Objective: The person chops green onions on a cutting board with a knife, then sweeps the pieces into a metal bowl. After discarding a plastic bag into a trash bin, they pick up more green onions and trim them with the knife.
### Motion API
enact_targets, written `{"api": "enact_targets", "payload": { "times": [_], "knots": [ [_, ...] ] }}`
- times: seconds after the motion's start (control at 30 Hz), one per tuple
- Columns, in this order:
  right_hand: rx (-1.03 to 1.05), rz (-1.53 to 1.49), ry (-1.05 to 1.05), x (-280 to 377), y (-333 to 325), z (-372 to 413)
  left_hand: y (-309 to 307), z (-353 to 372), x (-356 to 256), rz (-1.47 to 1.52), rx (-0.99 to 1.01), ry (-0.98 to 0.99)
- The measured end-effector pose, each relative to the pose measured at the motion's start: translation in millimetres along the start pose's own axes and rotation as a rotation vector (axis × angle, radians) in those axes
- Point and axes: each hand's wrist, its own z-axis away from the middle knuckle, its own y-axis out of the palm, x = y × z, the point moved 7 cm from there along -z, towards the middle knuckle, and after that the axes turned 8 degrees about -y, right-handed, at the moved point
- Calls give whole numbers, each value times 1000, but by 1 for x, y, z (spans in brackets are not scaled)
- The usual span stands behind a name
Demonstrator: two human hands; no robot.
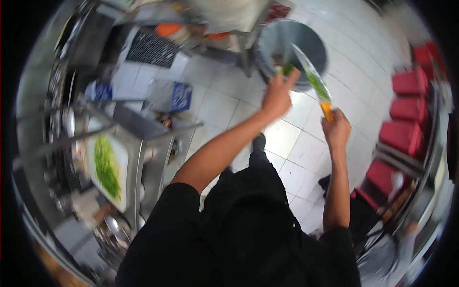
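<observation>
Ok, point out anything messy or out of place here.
The knife in the right hand has green bits smeared along its blade, above the grey bin. Green scraps sit at the fingertips of the left hand. No spill shows on the floor tiles.

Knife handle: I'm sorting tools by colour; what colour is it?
Orange handle, head view, in the right hand.

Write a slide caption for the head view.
Left hand holds green scraps over a grey bin; right hand grips an orange-handled knife smeared green.
</observation>
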Motion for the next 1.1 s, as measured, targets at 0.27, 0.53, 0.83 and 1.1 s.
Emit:
{"api": "enact_targets", "payload": {
  "times": [0.27, 0.53, 0.83, 1.1],
  "knots": [
    [286, -221, -496, 131, -52, 31, -127, 182, -22, -213, -287, -5],
    [346, -448, -1306, 461, -81, 147, -327, 366, 34, -504, -777, -401],
    [461, -372, -1970, 760, -45, 406, -477, 647, 143, -555, -1151, -1002],
    [489, -94, -2178, 848, -30, 512, -506, 771, 213, -459, -1245, -1225]
  ]
}}
